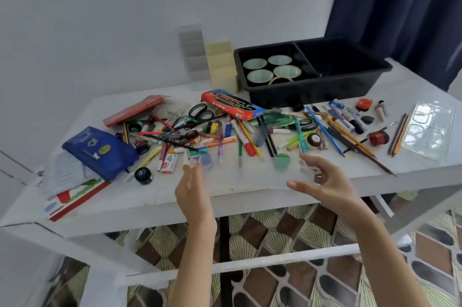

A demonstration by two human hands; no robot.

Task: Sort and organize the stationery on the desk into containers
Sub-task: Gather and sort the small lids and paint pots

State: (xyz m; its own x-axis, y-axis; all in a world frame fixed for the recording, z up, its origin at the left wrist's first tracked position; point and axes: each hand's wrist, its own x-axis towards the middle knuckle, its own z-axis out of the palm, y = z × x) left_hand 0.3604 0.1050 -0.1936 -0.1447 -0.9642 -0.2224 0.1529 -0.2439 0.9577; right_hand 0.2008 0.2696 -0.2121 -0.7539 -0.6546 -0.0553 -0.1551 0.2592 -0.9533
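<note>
Clear plastic, thin and nearly invisible: a sheet point(250, 175) hangs just above the near edge of the surface point(150, 206), between the hands. The left hand point(192, 191) stands edge-on, fingers straight against the sheet's left side. The right hand point(325, 181) is half open, thumb low and fingers curved over the right side. It seems to pinch the sheet, though blur leaves the contact uncertain. Such a sheet is probably light, springy and slick, so it should be held by opposite edges, with little squeeze or it will bow.

Behind it, across the middle of the surface, lies the heap of pens point(225, 136), markers and pencils. These look light, stiff and round, and apt to roll, so they are best gathered in bunches by the barrel. The ink bottle point(143, 175) toward the near left looks like glass, heavier and breakable, and should be lifted upright by its body. The scissors point(200, 111) are best taken by the handles. The blue pouch point(100, 151) at the left looks soft and will likely sag.

At the far right corner stands the black bin point(350, 87), which has two compartments, with four cups point(260, 75) in its left one. A cream box point(222, 67) stands just beside it on the left.
</note>
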